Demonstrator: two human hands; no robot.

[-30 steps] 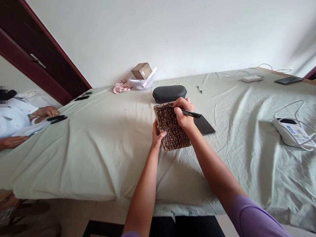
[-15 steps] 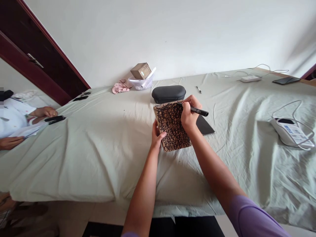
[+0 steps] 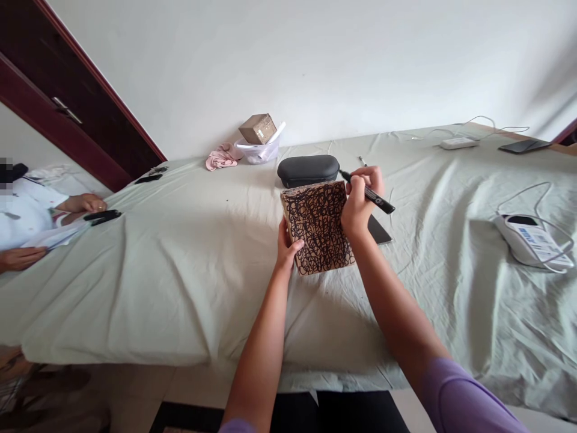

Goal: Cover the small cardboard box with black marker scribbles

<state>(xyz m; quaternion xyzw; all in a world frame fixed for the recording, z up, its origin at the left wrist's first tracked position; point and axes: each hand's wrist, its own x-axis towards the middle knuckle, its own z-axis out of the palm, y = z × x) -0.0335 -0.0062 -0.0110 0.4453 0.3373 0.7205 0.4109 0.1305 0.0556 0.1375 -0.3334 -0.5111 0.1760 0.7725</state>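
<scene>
A brown cardboard box [image 3: 319, 225], its upper face covered in looping black scribbles, is held tilted toward me over the cloth. My left hand [image 3: 286, 248] grips its left side, thumb on the scribbled face and the other fingers behind. Pinched in my right hand [image 3: 360, 201] is a black marker [image 3: 378, 201], at the box's upper right edge. The marker's tip points up and left, just off the box. Behind the box lies a black zip case [image 3: 308, 170]. A dark flat object [image 3: 379, 231] is partly hidden by my right wrist.
A pale green cloth [image 3: 148, 288] covers the table. Toward the wall are a pink cloth [image 3: 223, 157], a plastic basket [image 3: 259, 153] and a small carton [image 3: 258, 128]. A white device with a cable [image 3: 534, 243] sits at right. At left, another person's hand [image 3: 92, 203] is near papers.
My right hand has moved right with the marker, lifting the tip off the scribbled face. More of the box's right part shows. My left hand keeps its hold.
</scene>
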